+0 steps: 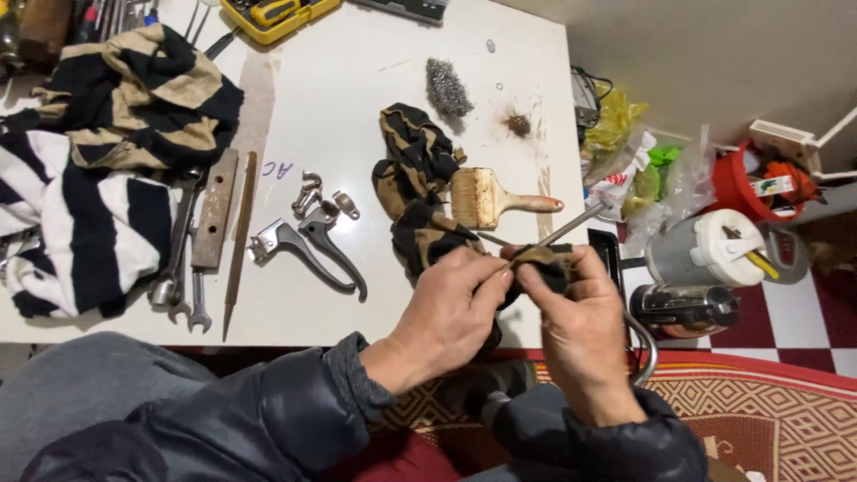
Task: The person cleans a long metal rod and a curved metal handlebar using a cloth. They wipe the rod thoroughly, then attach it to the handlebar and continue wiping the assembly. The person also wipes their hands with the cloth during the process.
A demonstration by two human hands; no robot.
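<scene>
My left hand (451,308) pinches the near end of a thin metal rod (571,228) that slants up to the right over the white table (348,98). My right hand (580,326) grips a dark rag (546,263) wrapped around the rod close to my left fingers. Both hands hover at the table's front right edge. Just beyond them lie a black and tan cloth (415,174) and a wide paintbrush (491,198) with a wooden handle.
Brake levers (308,245) and small metal fittings (312,192) lie mid-table. Wrenches (183,268), a flat file (239,241) and striped cloths (98,178) sit left. Steel wool (446,87) lies at the back. Plastic bags (638,174), a grey canister (710,250) and a red bucket (741,183) stand right of the table.
</scene>
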